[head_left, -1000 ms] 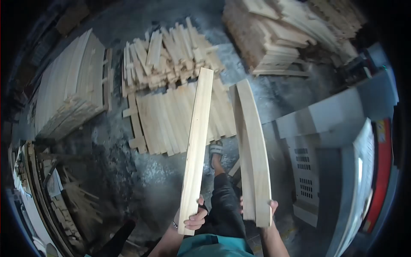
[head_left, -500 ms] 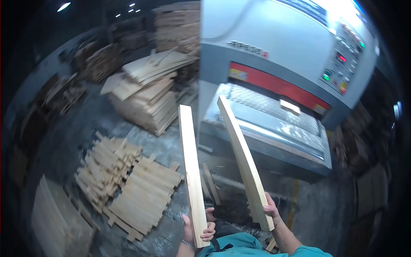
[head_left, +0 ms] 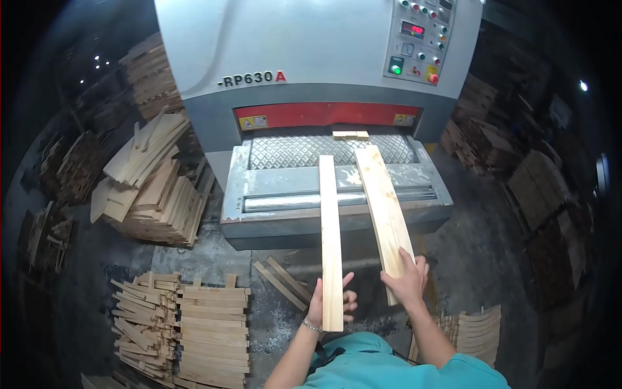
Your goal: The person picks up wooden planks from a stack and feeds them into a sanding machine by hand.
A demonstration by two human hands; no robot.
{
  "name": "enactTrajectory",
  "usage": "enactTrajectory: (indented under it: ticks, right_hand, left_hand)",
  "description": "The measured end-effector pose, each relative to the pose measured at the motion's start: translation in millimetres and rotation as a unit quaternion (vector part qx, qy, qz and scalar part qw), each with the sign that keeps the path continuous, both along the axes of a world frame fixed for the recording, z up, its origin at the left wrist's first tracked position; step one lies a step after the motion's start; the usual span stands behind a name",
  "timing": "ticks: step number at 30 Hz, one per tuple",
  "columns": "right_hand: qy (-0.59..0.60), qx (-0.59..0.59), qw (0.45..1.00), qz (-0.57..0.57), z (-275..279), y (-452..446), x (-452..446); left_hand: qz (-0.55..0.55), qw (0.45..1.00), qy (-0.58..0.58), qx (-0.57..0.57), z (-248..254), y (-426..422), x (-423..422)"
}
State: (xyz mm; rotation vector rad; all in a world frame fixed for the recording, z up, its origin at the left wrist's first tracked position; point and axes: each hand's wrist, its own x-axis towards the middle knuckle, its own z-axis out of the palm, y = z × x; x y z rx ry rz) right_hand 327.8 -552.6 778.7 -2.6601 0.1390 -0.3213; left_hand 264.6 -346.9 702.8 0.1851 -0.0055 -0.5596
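Observation:
My left hand (head_left: 315, 306) holds a pale wooden board (head_left: 331, 240) near its lower end, the palm on one side and the fingertips showing at the other. My right hand (head_left: 408, 280) grips a wider pair of wooden boards (head_left: 382, 214), lying side by side with a seam between them. Both loads point forward, and their far ends are over the infeed of a grey machine (head_left: 233, 228). Whether they touch its bed, I cannot tell. Short wood ends (head_left: 350, 135) show on the textured feed belt (head_left: 291, 152), under the red guard (head_left: 291, 115).
A control panel (head_left: 418, 45) with lit buttons is at the machine's upper right. Stacked planks (head_left: 159, 207) stand to its left. Sorted strips (head_left: 214, 330) and a looser pile (head_left: 139, 324) lie at lower left. Loose strips (head_left: 282, 285) lie on the floor ahead; curved pieces (head_left: 479, 334) are at right.
My view has turned right to face the machine squarely. The boards in both hands now reach over its infeed, and the right-hand boards have rolled so their broad faces show.

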Motion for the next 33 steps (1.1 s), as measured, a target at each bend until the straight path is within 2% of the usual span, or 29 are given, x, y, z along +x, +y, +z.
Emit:
enactTrajectory:
  ticks: [2, 3, 6, 7, 10, 14, 18, 21, 23, 26, 28, 33]
  right_hand:
    - [0.013, -0.009, 1.000, 0.002, 8, 3, 22]
    - [0.021, -0.013, 1.000, 0.004, 11, 5, 32]
    - [0.041, -0.017, 0.999, -0.005, 18, 16, 69]
    - [0.047, -0.013, 0.999, -0.014, 20, 21, 79]
    - [0.052, -0.006, 0.998, -0.022, 19, 29, 93]
    - [0.064, -0.004, 0.998, -0.022, 24, 32, 98]
    - [0.043, 0.020, 0.999, -0.009, 16, 26, 96]
    - [0.015, 0.022, 1.000, 0.009, 18, 32, 76]
    - [0.014, -0.033, 0.999, 0.039, 26, 43, 59]
    - [0.026, -0.080, 0.995, 0.057, 26, 58, 50]
    - [0.030, -0.090, 0.994, 0.061, 21, 64, 53]
    - [-0.046, -0.110, 0.992, 0.041, -10, 55, 64]
  left_hand:
    - [0.016, 0.994, 0.050, 0.096, -2, -1, 26]
    - [0.012, 0.995, -0.008, 0.097, -20, 8, 37]
    - [0.065, 0.932, 0.021, 0.355, -14, 24, 52]
    - [0.179, 0.931, -0.017, 0.317, 12, 22, 51]
    - [0.158, 0.869, -0.114, 0.454, 12, 47, 61]
    - [0.060, 0.891, -0.104, 0.439, 29, 43, 75]
    - [0.047, 0.904, -0.100, 0.412, 17, 13, 106]
    - [0.032, 0.893, -0.146, 0.424, 8, 0, 142]
    - [0.041, 0.882, -0.155, 0.443, 12, -5, 160]
    - [-0.001, 0.913, -0.159, 0.374, 17, 9, 160]
    - [-0.026, 0.883, -0.185, 0.431, 0, 27, 147]
    - [-0.019, 0.879, -0.057, 0.474, -82, 99, 52]
